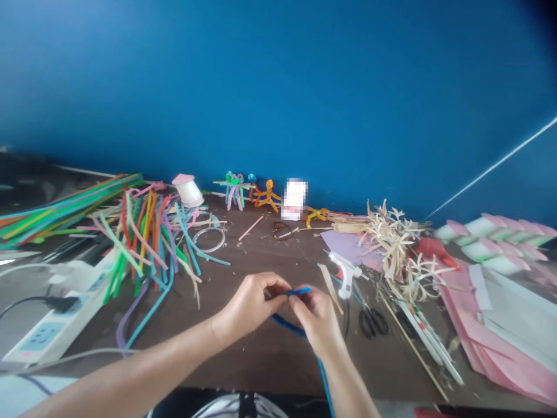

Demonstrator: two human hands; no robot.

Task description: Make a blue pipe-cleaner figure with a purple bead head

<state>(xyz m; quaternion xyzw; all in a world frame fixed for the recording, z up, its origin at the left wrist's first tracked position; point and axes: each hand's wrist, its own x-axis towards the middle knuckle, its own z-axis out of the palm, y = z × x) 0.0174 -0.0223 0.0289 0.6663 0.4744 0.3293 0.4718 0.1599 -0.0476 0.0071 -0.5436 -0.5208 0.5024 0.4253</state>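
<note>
Near the front middle of the table, my left hand (261, 299) pinches a blue pipe cleaner (289, 327) between thumb and fingers. My right hand (314, 313) is closed on the same pipe cleaner, just right of the left fingertips. A short blue end sticks out above the two hands' fingertips. The rest curves below the hands, and a blue length hangs down past the right wrist over the table's front edge. The fingers partly hide where the strands meet.
Colourful pipe cleaners (150, 232) and a white power strip (65, 325) lie left. A white glue gun (346, 273), black-handled scissors (373, 323), dried husk flowers (387, 238) and pink sheets (487, 348) lie right. Small figures (267, 196) stand at the back.
</note>
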